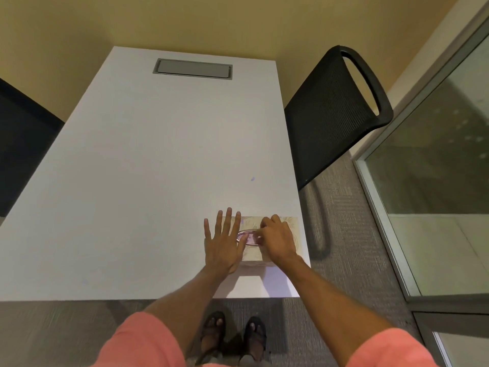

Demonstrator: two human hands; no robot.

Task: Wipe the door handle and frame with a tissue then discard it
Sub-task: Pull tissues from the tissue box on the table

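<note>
Landmark: the beige, floral-patterned cardboard tissue box (277, 238) sat on the white rectangular table (148, 168), near its edge closest to me.
Left hand: my left hand (223, 245) lay flat on the box's left end, fingers spread, gripping nothing, holding the box down.
Right hand: my right hand (276, 238) was over the box's oval opening (246, 238), fingertips bunched at it; I could not tell whether they had caught a tissue.
Tissue: no sheet showed outside the box.
Step in hand: drawing a tissue, I judged; wiping not yet begun.
Door: a glass panel in a grey metal frame (381, 207) stood well right of the box; no handle was visible.
Next move: a firm pinch on one sheet, a pull straight up, the box kept pressed.
</note>
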